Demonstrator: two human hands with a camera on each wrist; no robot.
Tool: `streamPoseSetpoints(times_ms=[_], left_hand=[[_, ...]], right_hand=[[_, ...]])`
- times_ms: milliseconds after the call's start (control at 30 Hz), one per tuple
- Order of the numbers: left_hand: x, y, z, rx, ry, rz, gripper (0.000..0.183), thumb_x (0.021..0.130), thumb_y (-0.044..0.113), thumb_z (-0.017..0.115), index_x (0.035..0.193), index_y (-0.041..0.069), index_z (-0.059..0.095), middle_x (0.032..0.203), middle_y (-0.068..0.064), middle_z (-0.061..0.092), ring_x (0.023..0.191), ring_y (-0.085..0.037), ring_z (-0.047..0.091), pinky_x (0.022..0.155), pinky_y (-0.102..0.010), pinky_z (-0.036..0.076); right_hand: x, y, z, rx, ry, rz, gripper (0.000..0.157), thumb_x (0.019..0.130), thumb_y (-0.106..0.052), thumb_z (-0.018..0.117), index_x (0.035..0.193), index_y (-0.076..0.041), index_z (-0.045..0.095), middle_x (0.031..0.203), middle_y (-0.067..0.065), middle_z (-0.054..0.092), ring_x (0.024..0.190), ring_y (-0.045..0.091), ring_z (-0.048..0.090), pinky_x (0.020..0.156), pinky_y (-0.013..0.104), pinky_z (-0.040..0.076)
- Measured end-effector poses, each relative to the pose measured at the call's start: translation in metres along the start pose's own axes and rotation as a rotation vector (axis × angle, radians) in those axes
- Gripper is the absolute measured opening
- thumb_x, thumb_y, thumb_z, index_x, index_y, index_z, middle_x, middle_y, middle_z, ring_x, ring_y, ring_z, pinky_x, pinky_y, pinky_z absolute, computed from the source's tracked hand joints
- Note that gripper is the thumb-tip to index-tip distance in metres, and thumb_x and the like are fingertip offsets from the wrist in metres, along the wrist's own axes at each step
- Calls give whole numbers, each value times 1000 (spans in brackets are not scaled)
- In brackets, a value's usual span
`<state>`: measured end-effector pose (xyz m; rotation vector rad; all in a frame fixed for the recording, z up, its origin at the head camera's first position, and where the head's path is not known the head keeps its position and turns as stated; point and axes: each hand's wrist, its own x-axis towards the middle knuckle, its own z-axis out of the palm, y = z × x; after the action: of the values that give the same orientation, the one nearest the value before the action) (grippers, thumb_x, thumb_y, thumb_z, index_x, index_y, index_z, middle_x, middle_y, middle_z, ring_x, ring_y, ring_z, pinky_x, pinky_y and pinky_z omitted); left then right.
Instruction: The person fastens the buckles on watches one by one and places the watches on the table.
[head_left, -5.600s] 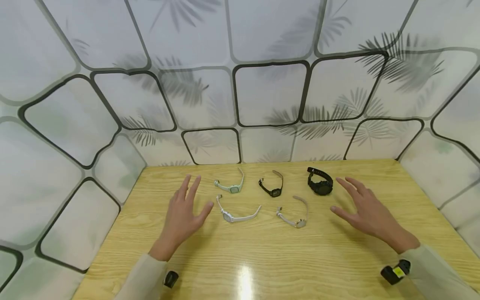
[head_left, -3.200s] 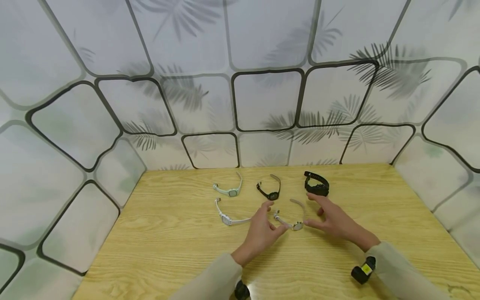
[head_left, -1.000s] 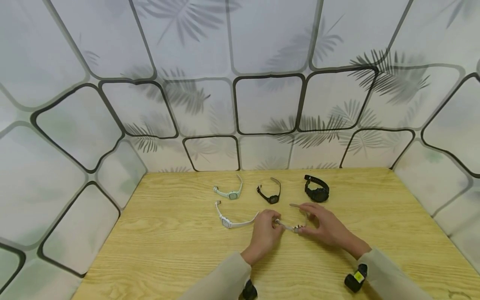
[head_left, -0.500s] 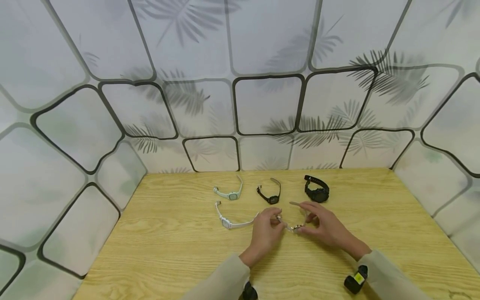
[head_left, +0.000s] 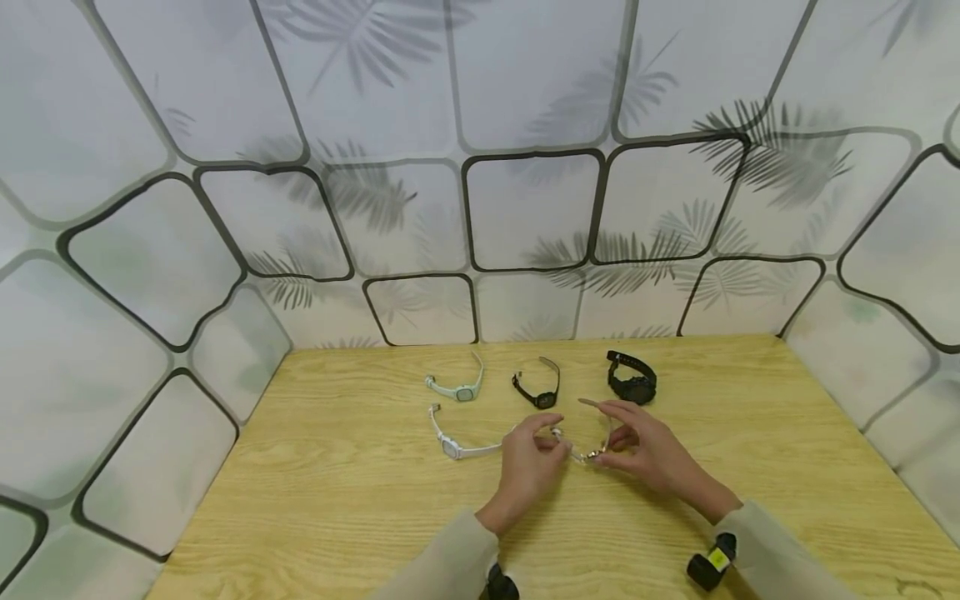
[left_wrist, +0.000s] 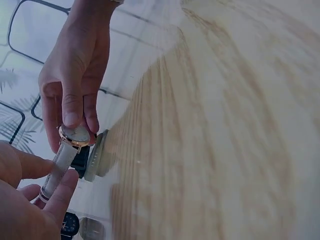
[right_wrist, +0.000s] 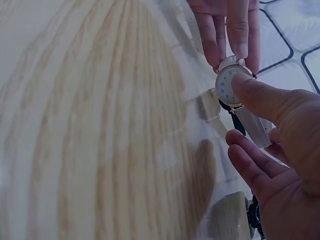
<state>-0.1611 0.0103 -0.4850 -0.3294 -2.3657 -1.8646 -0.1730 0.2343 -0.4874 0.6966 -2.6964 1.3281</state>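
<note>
Both hands hold a wristwatch (head_left: pixel 595 456) with a pale strap, low over the table. In the right wrist view its round, white-dialled face (right_wrist: pixel 226 90) with a rose-gold case is partly covered by the thumb. My left hand (head_left: pixel 528 458) pinches the strap's buckle half; in the left wrist view its fingers lie either side of that pale strap (left_wrist: pixel 61 161). My right hand (head_left: pixel 652 450) grips the case with its thumb, its fingers behind by the other strap half. A white watch (head_left: pixel 452 448) lies just left of my left hand, its strap end hidden there.
Behind the hands, a mint-green watch (head_left: pixel 465 392), a slim black watch (head_left: pixel 545 400) and a bulky black watch (head_left: pixel 637 390) lie on the wooden table (head_left: pixel 315 483). A patterned fabric wall (head_left: pixel 536 212) stands along the table's back and sides.
From wide apart, both hands came inward to the pale-strapped watch and took hold of it. Over the last second its buckle end rose slightly with the left hand; the other watches stay put.
</note>
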Motion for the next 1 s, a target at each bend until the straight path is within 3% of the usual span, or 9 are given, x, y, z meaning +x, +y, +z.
streamPoseSetpoints(times_ms=[200, 333, 500, 633, 867, 1000], left_hand=[[0, 2, -1, -91, 10, -34, 40, 87, -10, 73, 126, -3, 69, 128, -14, 68, 84, -17, 75, 68, -20, 59], [1, 1, -1, -113, 10, -40, 40, 87, -11, 73, 126, -2, 69, 130, -14, 67, 85, -19, 75, 69, -21, 59], [1, 1, -1, -140, -2, -36, 41, 86, -11, 74, 126, -2, 69, 134, -15, 65, 86, -21, 75, 70, -21, 59], [1, 2, -3, -169, -7, -26, 41, 86, -12, 73, 126, -2, 69, 136, -19, 62, 87, -22, 75, 69, -21, 59], [1, 4, -6, -230, -21, -40, 41, 88, -11, 72, 127, 0, 69, 137, -18, 61, 91, -27, 74, 72, -23, 60], [1, 4, -7, -246, -23, -36, 41, 88, -11, 73, 127, 2, 69, 137, -17, 61, 93, -31, 74, 72, -23, 60]], right_hand=[[-1, -2, -4, 163, -20, 31, 74, 86, -7, 83, 149, 1, 47, 152, 26, 40, 99, 26, 72, 80, 28, 60], [0, -2, -4, 175, 2, 27, 61, 93, -5, 75, 148, 0, 50, 150, 25, 43, 100, 24, 73, 78, 26, 60], [0, -4, -6, 160, 60, 2, 46, 99, -3, 66, 144, -4, 54, 118, 19, 69, 89, 21, 75, 76, 34, 62], [0, -8, -8, 208, 73, 11, 44, 102, -3, 64, 144, -4, 53, 96, 16, 74, 82, 24, 75, 77, 41, 62], [1, -10, -9, 280, 81, 13, 48, 102, -2, 63, 148, 1, 50, 140, 30, 53, 87, 21, 74, 77, 42, 61], [1, -10, -8, 272, 90, 15, 48, 102, -3, 63, 147, 3, 50, 141, 31, 52, 86, 19, 74, 76, 41, 61]])
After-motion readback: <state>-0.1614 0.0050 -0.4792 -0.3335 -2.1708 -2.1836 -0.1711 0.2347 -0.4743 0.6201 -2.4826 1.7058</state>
